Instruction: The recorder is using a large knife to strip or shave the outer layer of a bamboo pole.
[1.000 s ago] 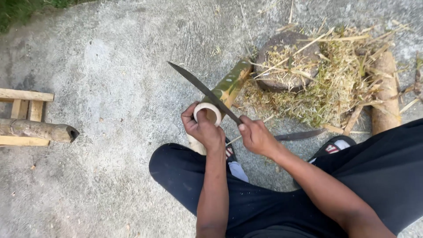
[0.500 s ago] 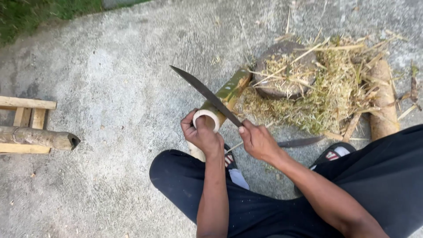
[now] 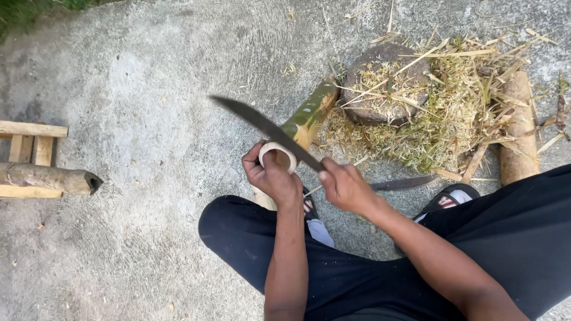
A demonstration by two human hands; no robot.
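Nearest, the person sits low on the concrete ground (image 3: 119,77), black trousers filling the bottom of the view, both forearms reaching fwd. Left hand (image 3: 273,178) is wrapped round a short pale bamboo section (image 3: 278,156), open end facing up, fingers closed on its wall. Right hand (image 3: 345,187) is closed round the handle of a long dark knife (image 3: 267,128), blade laid across the rim of the section w/ the tip pointing up-left. Looks like the trimming or splitting step: edge set on the cut end, not clearly bitten in yet. Next move prob calls for a steady left grip, fingers kept off the blade line. Just past the hands a green bamboo pole (image 3: 309,113) runs up to a round stump (image 3: 380,83) amid straw-like shavings (image 3: 452,119), w/ a log (image 3: 517,131) to the right. Far left, a wooden frame (image 3: 30,148), cut off by the edge. Handle is hidden in the fist; lower end of the section is behind the wrist.
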